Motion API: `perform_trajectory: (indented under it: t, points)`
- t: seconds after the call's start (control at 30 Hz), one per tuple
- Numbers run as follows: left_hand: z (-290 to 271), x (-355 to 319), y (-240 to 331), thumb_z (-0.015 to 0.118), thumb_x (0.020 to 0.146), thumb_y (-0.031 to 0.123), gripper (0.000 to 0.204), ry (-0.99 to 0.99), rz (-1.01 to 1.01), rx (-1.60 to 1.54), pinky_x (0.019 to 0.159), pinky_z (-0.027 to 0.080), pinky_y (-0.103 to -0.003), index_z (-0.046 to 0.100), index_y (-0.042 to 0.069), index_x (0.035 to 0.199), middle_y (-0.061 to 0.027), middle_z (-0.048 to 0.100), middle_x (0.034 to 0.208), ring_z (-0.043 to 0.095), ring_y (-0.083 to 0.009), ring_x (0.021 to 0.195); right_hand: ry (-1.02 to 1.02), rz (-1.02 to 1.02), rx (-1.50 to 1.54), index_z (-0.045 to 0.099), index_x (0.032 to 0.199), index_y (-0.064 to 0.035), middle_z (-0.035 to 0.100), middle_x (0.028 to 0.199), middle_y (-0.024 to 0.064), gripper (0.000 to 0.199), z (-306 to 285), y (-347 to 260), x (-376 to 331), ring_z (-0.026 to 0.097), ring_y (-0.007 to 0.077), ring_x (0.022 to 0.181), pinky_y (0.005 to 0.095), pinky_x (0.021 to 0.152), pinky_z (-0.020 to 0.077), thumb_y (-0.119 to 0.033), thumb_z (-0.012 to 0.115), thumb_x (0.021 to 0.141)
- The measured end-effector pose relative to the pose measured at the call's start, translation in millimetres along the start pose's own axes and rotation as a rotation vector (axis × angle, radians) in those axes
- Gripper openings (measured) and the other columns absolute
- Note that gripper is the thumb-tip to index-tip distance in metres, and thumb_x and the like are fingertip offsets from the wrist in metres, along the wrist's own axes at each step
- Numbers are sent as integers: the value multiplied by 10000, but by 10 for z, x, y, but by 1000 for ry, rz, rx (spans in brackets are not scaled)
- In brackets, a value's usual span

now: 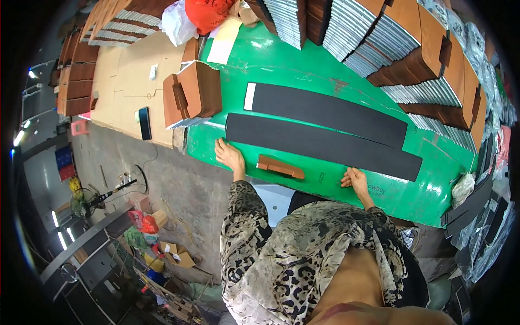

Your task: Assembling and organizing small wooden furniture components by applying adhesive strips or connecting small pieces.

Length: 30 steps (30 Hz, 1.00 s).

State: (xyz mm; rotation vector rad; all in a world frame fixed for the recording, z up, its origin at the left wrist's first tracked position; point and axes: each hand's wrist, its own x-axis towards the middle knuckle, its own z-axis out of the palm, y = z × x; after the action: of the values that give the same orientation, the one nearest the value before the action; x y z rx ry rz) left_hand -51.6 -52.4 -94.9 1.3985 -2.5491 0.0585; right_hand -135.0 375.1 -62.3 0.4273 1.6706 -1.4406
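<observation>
A long black strip (319, 146) lies flat on the green tabletop, and a second black strip (330, 111) with a white left end lies just beyond it. My left hand (231, 156) is at the near strip's left end, fingers slightly bent and apart, gripping nothing I can see. By that strip's near edge, towards its right end, is my right hand (356, 182), its fingers loosely curled but apart. Between my hands a small brown folded piece (280, 167) rests near the table's front edge.
Tall stacks of brown and silver ridged pieces (401, 49) line the table's far right. One brown stack (203, 89) stands at left, near a phone (144, 123) on cardboard (122, 76). Red (208, 13) and white bags (179, 24) sit at the back; a fan (84, 203) is lower left.
</observation>
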Motion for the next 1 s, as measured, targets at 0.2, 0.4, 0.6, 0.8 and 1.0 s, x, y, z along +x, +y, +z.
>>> perform_trajectory:
  t: [0.2, 0.4, 0.6, 0.8, 1.0]
  points:
    - [-29, -79, 104, 484, 863, 144, 348, 86, -71, 29, 950, 310, -437, 488, 112, 1210, -71, 452, 1304, 412, -257, 1192, 58, -14, 14, 541, 800, 28, 619, 656, 123, 353, 6, 76, -17, 610, 174, 515, 279, 483, 486, -285, 473, 946]
    - [-3, -95, 88, 465, 867, 152, 352, 52, -68, 72, 939, 312, -433, 471, 111, 1216, -70, 447, 1308, 409, -258, 1189, 157, -128, 63, 552, 777, 41, 615, 642, 117, 317, 43, 147, -67, 595, 151, 492, 265, 461, 481, -224, 483, 937]
    - [93, -80, 52, 464, 867, 147, 339, 99, -41, 73, 923, 317, -437, 470, 116, 1204, -66, 451, 1300, 407, -256, 1190, 255, -262, 32, 574, 764, 30, 627, 639, 91, 260, 144, 269, -102, 593, 125, 494, 255, 461, 467, -171, 500, 912]
    - [88, -29, 17, 483, 863, 144, 369, 77, -42, 110, 920, 330, -464, 446, 121, 1229, -50, 435, 1310, 399, -244, 1209, 405, -546, -66, 576, 748, 20, 615, 600, 69, 186, 277, 380, -159, 599, 114, 500, 247, 457, 453, -116, 540, 871]
    - [266, -94, -105, 506, 850, 150, 336, 123, 7, 26, 921, 309, -471, 481, 130, 1185, -67, 448, 1277, 401, -249, 1197, 578, -802, -38, 566, 741, 13, 606, 598, 67, 144, 329, 602, -149, 575, 108, 487, 238, 454, 432, -73, 534, 851]
